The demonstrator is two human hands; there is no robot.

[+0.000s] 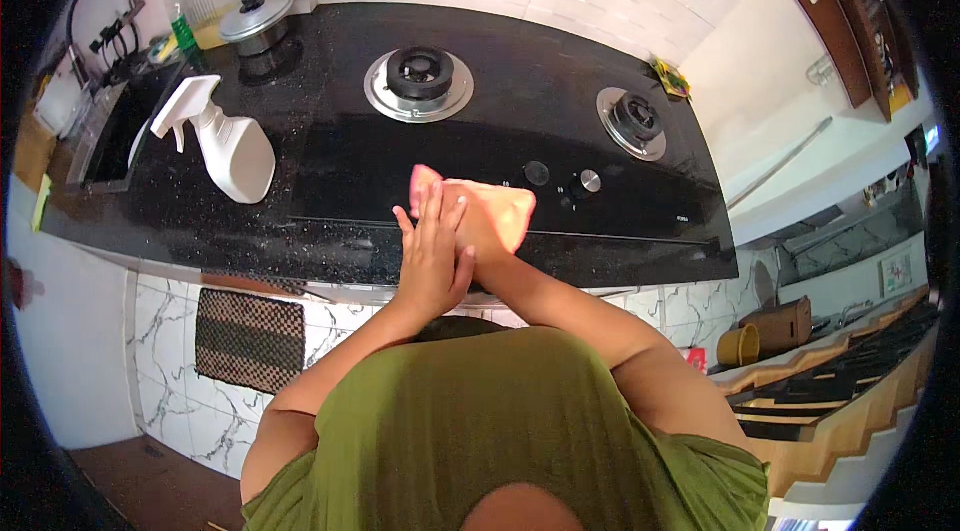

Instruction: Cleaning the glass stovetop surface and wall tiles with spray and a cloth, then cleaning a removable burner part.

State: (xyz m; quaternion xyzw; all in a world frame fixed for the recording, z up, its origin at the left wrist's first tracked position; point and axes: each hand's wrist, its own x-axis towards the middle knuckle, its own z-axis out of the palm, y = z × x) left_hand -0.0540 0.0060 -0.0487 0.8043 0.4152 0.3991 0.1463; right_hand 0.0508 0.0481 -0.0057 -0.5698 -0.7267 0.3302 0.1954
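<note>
My right hand (472, 225) is on a pink cloth (510, 205), over the front of a black glass gas hob (337, 171). Its fingers are mostly hidden behind my left hand (431, 253). With fingers apart, the left hand overlaps the right one and holds nothing; whether it presses on it is unclear. Just right of the cloth are a dark control knob (536, 172) and a silver control knob (591, 181). Behind stand a left burner (420, 77) and a right burner (636, 118), each on a round metal plate. A white spray bottle (236, 152) is to the left.
A lidded metal pot (259, 25) sits at the back left, near a green bottle (182, 28) and a sink (112, 126). Water drops speckle the black countertop (345, 253). A yellow packet (671, 77) leans in the back right corner. Below lies a woven mat (251, 340).
</note>
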